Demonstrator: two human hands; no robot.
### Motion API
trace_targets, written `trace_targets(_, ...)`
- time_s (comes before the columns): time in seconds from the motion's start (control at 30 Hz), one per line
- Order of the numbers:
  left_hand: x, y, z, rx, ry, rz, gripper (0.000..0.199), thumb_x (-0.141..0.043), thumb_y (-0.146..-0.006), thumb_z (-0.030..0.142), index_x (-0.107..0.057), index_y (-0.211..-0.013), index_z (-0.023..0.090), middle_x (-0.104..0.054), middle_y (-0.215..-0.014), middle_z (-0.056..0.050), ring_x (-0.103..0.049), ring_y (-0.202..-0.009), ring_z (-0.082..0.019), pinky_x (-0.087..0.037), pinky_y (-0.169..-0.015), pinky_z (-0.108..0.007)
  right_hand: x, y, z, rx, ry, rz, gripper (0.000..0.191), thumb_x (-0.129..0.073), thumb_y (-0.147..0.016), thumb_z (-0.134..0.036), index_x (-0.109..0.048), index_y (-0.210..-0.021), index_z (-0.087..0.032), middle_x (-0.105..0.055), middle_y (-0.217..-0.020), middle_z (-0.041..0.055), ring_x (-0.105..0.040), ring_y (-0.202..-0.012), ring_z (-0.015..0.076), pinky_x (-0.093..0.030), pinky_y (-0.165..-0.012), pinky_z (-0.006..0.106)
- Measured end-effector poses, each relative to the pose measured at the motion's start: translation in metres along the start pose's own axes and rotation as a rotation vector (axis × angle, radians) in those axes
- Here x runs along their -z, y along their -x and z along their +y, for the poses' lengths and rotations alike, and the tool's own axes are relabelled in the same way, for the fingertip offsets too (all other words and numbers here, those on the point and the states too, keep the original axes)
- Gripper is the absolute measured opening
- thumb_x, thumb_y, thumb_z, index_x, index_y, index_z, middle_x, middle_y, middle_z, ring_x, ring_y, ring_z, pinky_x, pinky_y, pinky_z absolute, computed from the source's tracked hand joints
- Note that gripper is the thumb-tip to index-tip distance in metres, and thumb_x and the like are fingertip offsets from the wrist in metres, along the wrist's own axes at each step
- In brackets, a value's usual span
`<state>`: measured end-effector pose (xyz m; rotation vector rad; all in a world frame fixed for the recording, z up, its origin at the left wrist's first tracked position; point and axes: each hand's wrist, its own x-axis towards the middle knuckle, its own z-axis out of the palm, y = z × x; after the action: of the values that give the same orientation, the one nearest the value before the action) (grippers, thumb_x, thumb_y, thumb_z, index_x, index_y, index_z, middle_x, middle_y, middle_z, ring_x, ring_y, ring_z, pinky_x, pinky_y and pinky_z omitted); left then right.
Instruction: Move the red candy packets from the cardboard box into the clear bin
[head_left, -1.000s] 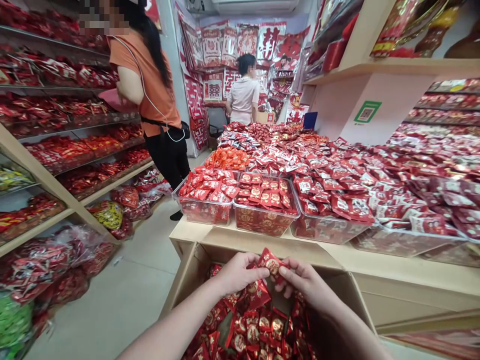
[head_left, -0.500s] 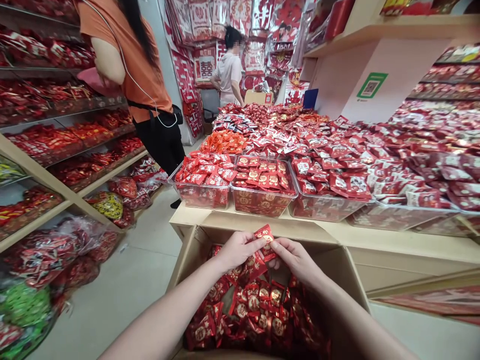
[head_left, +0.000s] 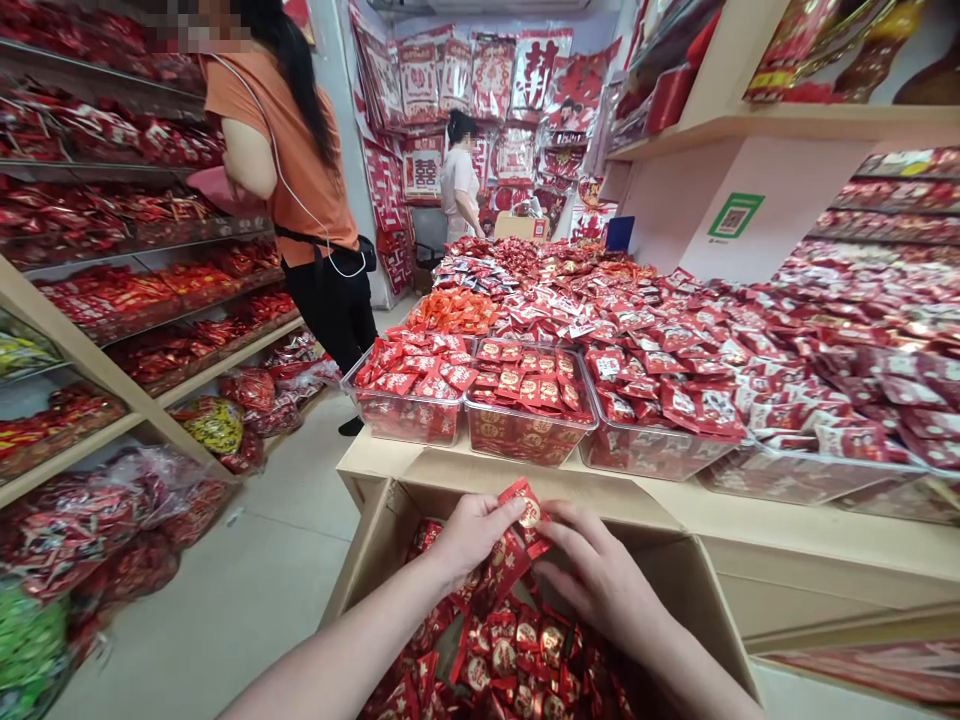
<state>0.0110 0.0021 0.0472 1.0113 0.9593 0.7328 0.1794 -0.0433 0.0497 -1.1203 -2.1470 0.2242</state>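
In a cardboard box [head_left: 694, 570], red packets [head_left: 504, 655], more filling clear bins [head_left: 525, 438]

The one camera sits on the person's head, facing forward and tilted down: the left hand [head_left: 474, 535] and right hand [head_left: 600, 570] show close below, over the cardboard box [head_left: 697, 590], with the counter [head_left: 750, 515] beyond, hung packs [head_left: 493, 80] farthest off, shelves [head_left: 225, 366] leftward
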Motion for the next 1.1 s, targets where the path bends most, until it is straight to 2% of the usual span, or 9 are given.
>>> trace_targets(0.13, -0.003, 0.004, 0.004, 0.043, 0.045, -0.041, 0.039, -0.059, -0.066, 0.047, -0.062, -0.070, 0.009, -0.060, -0.057, -0.003, -0.048, -0.047, -0.008, -0.034, -0.048, -0.020, 0.006, 0.002, -0.002, 0.205, 0.152, -0.039, 0.029, -0.044, -0.081, -0.013, -0.050, -0.108, -0.020, -0.059, -0.097, 0.0097, -0.053, -0.087, 0.0202, -0.047, -0.073, 0.035)
trace_targets(0.27, -0.004, 0.007, 0.008, 0.021, 0.009, -0.040, 0.043, -0.054, -0.066, 0.053, -0.060, -0.069, 0.010, -0.058, -0.050, -0.002, -0.046, -0.044, -0.008, -0.032, -0.045, -0.020, 0.015, 0.001, 0.002, 0.204, 0.165, 0.083, 0.029, -0.047, -0.078, -0.010, -0.050, -0.104, -0.021, -0.059, -0.090, 0.0084, -0.054, -0.082, 0.0179, -0.047, -0.069, 0.031)
trace_targets(0.33, -0.003, 0.007, 0.009, 0.020, -0.025, -0.016, 0.046, -0.052, -0.066, 0.056, -0.059, -0.069, 0.010, -0.056, -0.045, 0.000, -0.043, -0.039, -0.007, -0.029, -0.042, -0.019, 0.025, -0.012, 0.011, 0.180, 0.188, 0.184, 0.027, -0.049, -0.076, -0.009, -0.050, -0.100, -0.021, -0.058, -0.089, 0.0083, -0.054, -0.083, 0.0173, -0.047, -0.069, 0.030)
trace_targets(0.43, -0.002, 0.007, 0.009, 0.036, -0.041, 0.008, 0.049, -0.050, -0.066, 0.059, -0.058, -0.072, 0.011, -0.055, -0.043, 0.001, -0.040, -0.035, -0.007, -0.025, -0.039, -0.018, 0.045, -0.057, 0.036, 0.170, 0.286, 0.253, 0.016, -0.049, -0.077, -0.013, -0.052, -0.092, -0.019, -0.056, -0.092, 0.0089, -0.053, -0.087, 0.0175, -0.045, -0.074, 0.029)
trace_targets(0.5, -0.002, 0.007, 0.007, 0.029, -0.055, 0.006, 0.050, -0.049, -0.065, 0.059, -0.058, -0.073, 0.011, -0.055, -0.044, 0.000, -0.041, -0.036, -0.007, -0.026, -0.040, -0.019, 0.055, -0.099, 0.057, 0.129, 0.413, 0.224, 0.010, -0.045, -0.080, -0.019, -0.053, -0.087, -0.018, -0.056, -0.091, 0.0088, -0.053, -0.085, 0.0170, -0.044, -0.073, 0.028)
trace_targets(0.57, -0.003, 0.007, 0.005, 0.017, -0.080, 0.002, 0.050, -0.048, -0.065, 0.060, -0.059, -0.073, 0.011, -0.056, -0.045, 0.000, -0.041, -0.037, -0.007, -0.027, -0.041, -0.019, 0.058, -0.140, 0.077, 0.056, 0.593, 0.112, 0.016, -0.039, -0.083, -0.022, -0.053, -0.082, -0.016, -0.055, -0.088, 0.0087, -0.053, -0.081, 0.0166, -0.042, -0.069, 0.026)
trace_targets(0.7, -0.003, 0.007, -0.002, 0.014, -0.165, 0.035, 0.054, -0.044, -0.067, 0.061, -0.059, -0.073, 0.011, -0.057, -0.046, -0.001, -0.042, -0.038, -0.008, -0.025, -0.041, -0.020, 0.045, -0.196, 0.104, -0.003, 0.817, -0.056, 0.018, -0.037, -0.083, -0.022, -0.053, -0.078, -0.016, -0.055, -0.083, 0.0079, -0.052, -0.076, 0.0167, -0.038, -0.060, 0.023)
trace_targets(0.87, -0.002, 0.004, -0.012, -0.004, -0.234, 0.019, 0.056, -0.042, -0.067, 0.063, -0.061, -0.076, 0.010, -0.057, -0.047, -0.001, -0.043, -0.039, -0.009, -0.026, -0.043, -0.020, 0.026, -0.209, 0.115, 0.034, 0.826, -0.130, 0.017, -0.037, -0.083, -0.020, -0.053, -0.077, -0.016, -0.055, -0.080, 0.0083, -0.052, -0.072, 0.0167, -0.035, -0.055, 0.023)
trace_targets(1.1, -0.004, 0.005, -0.008, 0.011, -0.216, -0.024, 0.050, -0.044, -0.070, 0.058, -0.061, -0.076, 0.011, -0.057, -0.048, -0.001, -0.045, -0.041, -0.009, -0.025, -0.041, -0.020, 0.024, -0.208, 0.126, 0.015, 0.760, -0.245, 0.017, -0.038, -0.080, -0.014, -0.055, -0.083, -0.014, -0.055, -0.085, 0.0087, -0.052, -0.083, 0.0160, -0.038, -0.071, 0.023)
